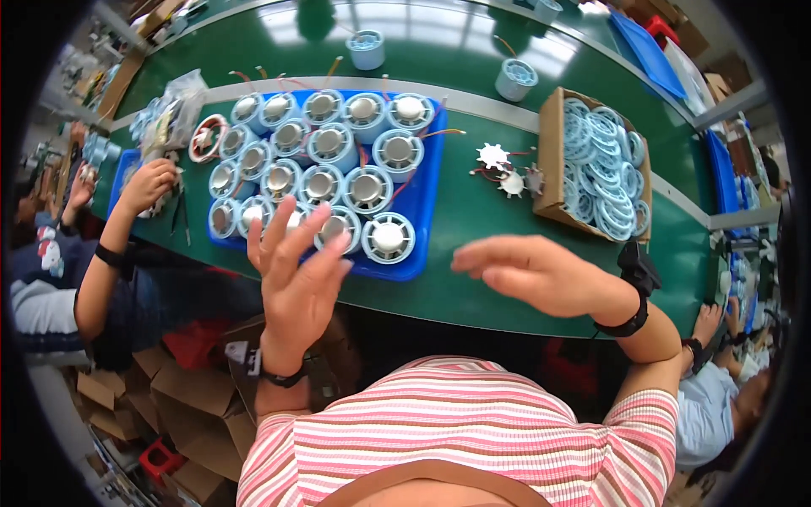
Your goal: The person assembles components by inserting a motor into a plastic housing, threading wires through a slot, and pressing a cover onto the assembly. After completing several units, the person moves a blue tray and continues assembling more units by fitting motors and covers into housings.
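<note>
My left hand has its fingers spread over the near edge of a blue tray, in front of the nearest row of housings. It holds nothing that I can see; whether a fingertip touches a housing I cannot tell. Several light-blue round housings with ribbed rims and silver or white discs in the middle fill the tray, some with thin wires sticking up. To the right of the tray, my right hand hovers over the table's near edge, fingers stretched out and nothing in its grasp.
A cardboard box of light-blue rings stands on the green table at right. White star-shaped parts with wires lie beside it. Two housings stand farther back. At left, a co-worker's hand works near plastic bags.
</note>
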The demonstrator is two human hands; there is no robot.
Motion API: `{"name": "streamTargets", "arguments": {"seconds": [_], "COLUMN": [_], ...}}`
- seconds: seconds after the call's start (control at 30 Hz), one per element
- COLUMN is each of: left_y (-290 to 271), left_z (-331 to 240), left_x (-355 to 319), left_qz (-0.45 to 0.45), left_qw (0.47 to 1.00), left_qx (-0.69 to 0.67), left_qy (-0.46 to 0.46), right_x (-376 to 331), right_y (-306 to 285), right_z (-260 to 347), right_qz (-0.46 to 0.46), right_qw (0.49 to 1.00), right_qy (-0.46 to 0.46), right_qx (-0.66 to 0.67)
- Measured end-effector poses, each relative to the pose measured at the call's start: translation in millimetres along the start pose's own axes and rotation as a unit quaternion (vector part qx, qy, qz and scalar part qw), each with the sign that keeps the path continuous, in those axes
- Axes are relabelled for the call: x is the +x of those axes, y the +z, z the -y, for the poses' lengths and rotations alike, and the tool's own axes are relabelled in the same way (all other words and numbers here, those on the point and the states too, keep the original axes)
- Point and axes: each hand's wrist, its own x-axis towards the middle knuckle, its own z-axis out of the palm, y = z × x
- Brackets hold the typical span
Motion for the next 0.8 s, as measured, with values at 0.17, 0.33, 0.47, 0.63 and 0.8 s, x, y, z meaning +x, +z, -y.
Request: {"name": "streamTargets", "arguments": {"seconds": [0.17, 0.33, 0.47, 0.63, 0.8], "left_y": [0, 18, 17, 17, 25], "left_z": [-4, -7, -13, -31, -72], "left_x": [27, 52, 63, 66, 67], "left_qz": [0.340, 0.405, 0.433, 0.351, 0.235], "left_qw": [0.929, 0.900, 0.894, 0.935, 0.965], "left_qx": [0.075, 0.064, 0.016, 0.001, -0.059], "left_qy": [0.122, 0.147, 0.114, 0.049, 0.102], "right_x": [-49, -67, -43, -11, -8], "right_y": [-8, -73, -140, -182, -202], "right_z": [14, 13, -18, -23, -21], "right_qz": [-0.024, -0.380, -0.429, -0.401, -0.358], "right_qw": [0.926, 0.837, 0.735, 0.651, 0.697], "right_qy": [-0.075, -0.093, -0.196, -0.269, -0.236], "right_qx": [-0.370, -0.382, -0.488, -0.586, -0.576]}}
